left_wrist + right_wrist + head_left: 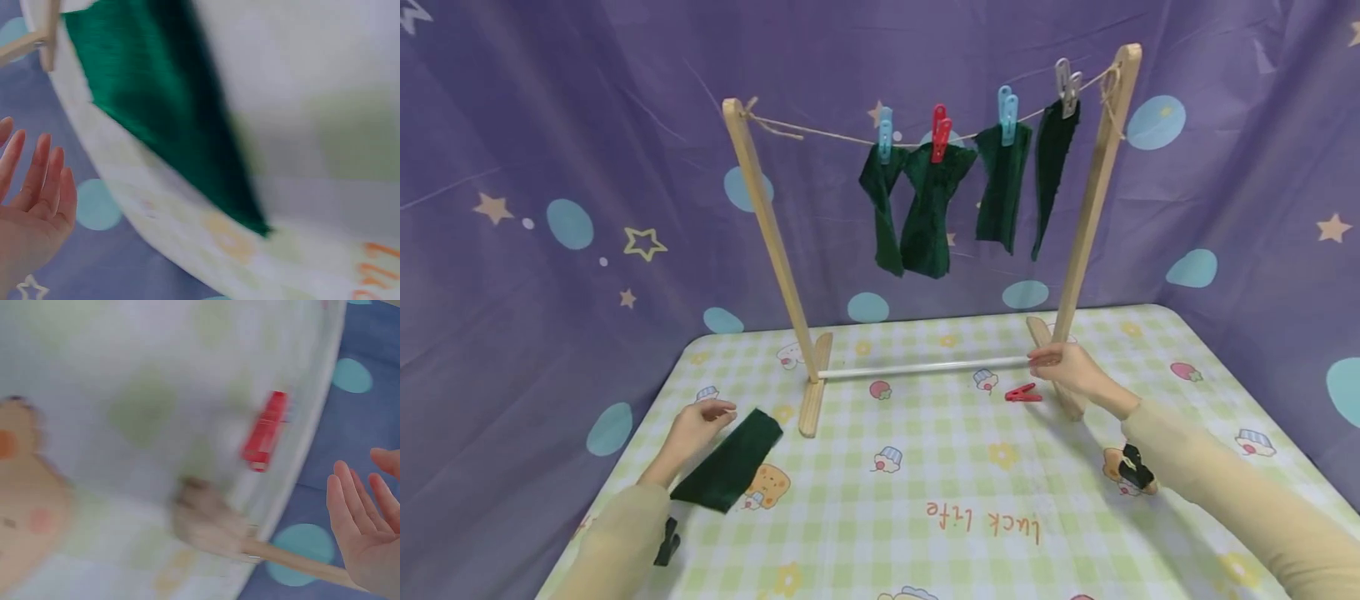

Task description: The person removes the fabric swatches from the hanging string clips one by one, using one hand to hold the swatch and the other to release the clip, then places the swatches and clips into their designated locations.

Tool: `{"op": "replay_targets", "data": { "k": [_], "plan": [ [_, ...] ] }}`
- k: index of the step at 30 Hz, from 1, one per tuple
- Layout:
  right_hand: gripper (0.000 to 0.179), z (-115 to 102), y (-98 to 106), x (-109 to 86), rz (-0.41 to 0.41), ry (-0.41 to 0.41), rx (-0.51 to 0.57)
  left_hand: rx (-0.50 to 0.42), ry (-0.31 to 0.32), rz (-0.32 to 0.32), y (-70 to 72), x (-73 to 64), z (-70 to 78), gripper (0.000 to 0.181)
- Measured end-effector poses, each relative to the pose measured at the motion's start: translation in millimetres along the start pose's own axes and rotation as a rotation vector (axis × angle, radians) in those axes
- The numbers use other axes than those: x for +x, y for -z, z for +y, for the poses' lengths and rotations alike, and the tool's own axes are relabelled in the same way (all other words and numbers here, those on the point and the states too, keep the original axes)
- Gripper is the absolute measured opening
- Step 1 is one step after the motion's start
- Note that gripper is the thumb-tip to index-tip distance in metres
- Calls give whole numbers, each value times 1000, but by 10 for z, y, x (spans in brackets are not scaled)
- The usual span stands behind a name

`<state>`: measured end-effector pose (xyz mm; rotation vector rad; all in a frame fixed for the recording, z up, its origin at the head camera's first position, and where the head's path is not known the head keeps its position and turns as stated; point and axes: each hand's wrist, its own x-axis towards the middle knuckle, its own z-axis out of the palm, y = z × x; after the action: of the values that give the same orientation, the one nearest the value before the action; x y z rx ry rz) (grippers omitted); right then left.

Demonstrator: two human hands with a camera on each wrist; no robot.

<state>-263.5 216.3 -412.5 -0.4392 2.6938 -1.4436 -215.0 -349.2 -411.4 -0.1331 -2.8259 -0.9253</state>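
My left hand (694, 429) hovers beside a dark green cloth (735, 463) on the left of the table, its fingers loosely bent and holding nothing. In the left wrist view the same cloth (162, 106) lies apart from the relaxed fingers (39, 169). My right hand (1071, 368) is over the foot of the right post, near a red clothespin (1023, 393) on the table. The right wrist view shows its fingers (350, 500) extended and the red clothespin (265, 432) clear of them. Whether that hand touches the rack is not certain.
A wooden rack's left post (771, 233) and right post (1093, 200) carry a string (827, 133). Several green cloths hang there, under blue clothespins (885, 137), a red clothespin (941, 135) and a grey clothespin (1067, 87). A white rod (925, 367) joins the feet on the checked tablecloth (925, 433).
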Motion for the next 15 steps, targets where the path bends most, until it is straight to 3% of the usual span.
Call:
{"op": "replay_targets", "data": {
  "k": [10,15],
  "plan": [
    [32,-589,193,192,4,84,22,-52,-102,32,17,256,481,24],
    [32,-900,253,248,8,130,10,-98,-146,19,59,335,795,26]
  ]
}}
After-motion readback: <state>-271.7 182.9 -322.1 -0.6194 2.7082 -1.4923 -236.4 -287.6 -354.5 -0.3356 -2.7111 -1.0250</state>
